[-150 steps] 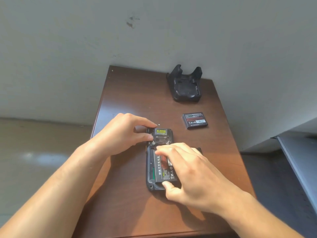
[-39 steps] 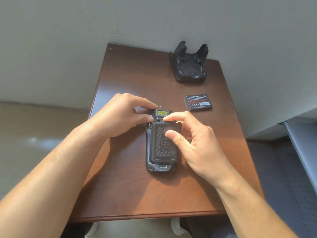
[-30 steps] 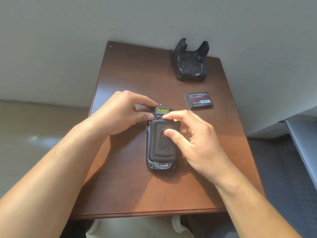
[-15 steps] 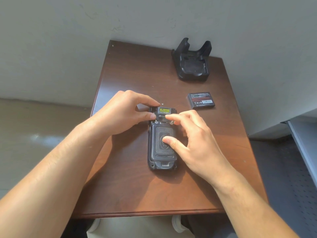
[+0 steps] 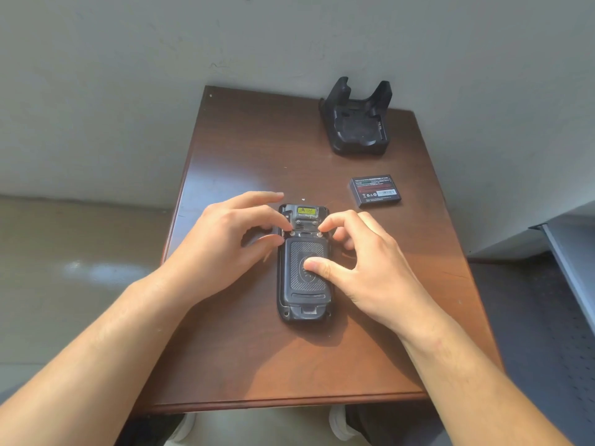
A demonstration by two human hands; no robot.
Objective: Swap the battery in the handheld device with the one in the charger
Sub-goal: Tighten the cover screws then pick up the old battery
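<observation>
The left hand [image 5: 225, 239] lay half-curled against the left edge of the handheld device [image 5: 304, 265], fingertips at the small latch near its top, gripping nothing, apparently to steady it. The device rested face down mid-counter [image 5: 244, 149], dark and rugged, with a yellow label at the top and its ribbed back cover [image 5: 306, 268] seated. The right hand [image 5: 360, 265] pressed its thumb on that cover, forefinger at the other latch, likely to lock it. Further right a loose battery [image 5: 375, 190] lay flat, label up, below the charger [image 5: 356, 123], whose cradle looked vacant
</observation>
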